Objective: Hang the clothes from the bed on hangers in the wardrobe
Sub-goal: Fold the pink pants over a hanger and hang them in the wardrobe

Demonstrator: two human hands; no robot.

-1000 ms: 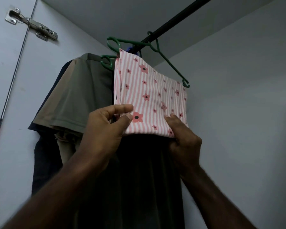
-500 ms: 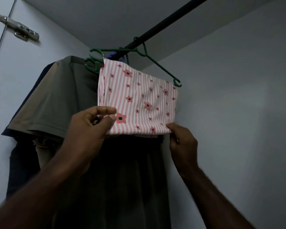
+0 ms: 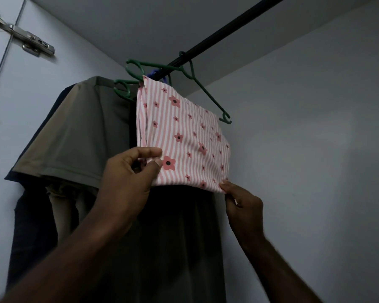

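The left hand's thumb and forefinger [image 3: 154, 167] are closed in a narrow pinch on the lower left corner of the pink striped cloth [image 3: 184, 138], with the other fingers curled behind it. The fingertips [image 3: 225, 185] of the right hand nip the lower right corner from below, though I cannot tell how much fabric they have. The left hand [image 3: 127, 182] sits higher than the right hand [image 3: 243, 204], so the bottom hem runs slightly downhill. The cloth, with its small red flowers, hangs folded over a green hanger [image 3: 208, 97] that is hooked on the rail [image 3: 228, 31], and it appears bunched toward the hanger's left end, leaving the right tip bare. The likeliest trouble is an uneven tug: pulling one corner harder could drag the fold along the hanger or off it, since smooth plastic gives thin fabric little hold. A downward pull could also tip the hanger or lift its hook off the rail. A second green hanger [image 3: 123, 90] lies just beside it, and the two may snag on each other. An olive shirt [image 3: 81, 132] hangs touching the cloth's left edge, and a dark garment [image 3: 173, 237] hangs behind and below it. Both crowd the cloth, so it may crease or catch on them. Beyond them are the pale wardrobe wall [image 3: 315, 149] on the right, the top panel [image 3: 140, 25] overhead, and the door [image 3: 4, 106] on the left with its metal hinge [image 3: 24, 40]. The light inside is dim.
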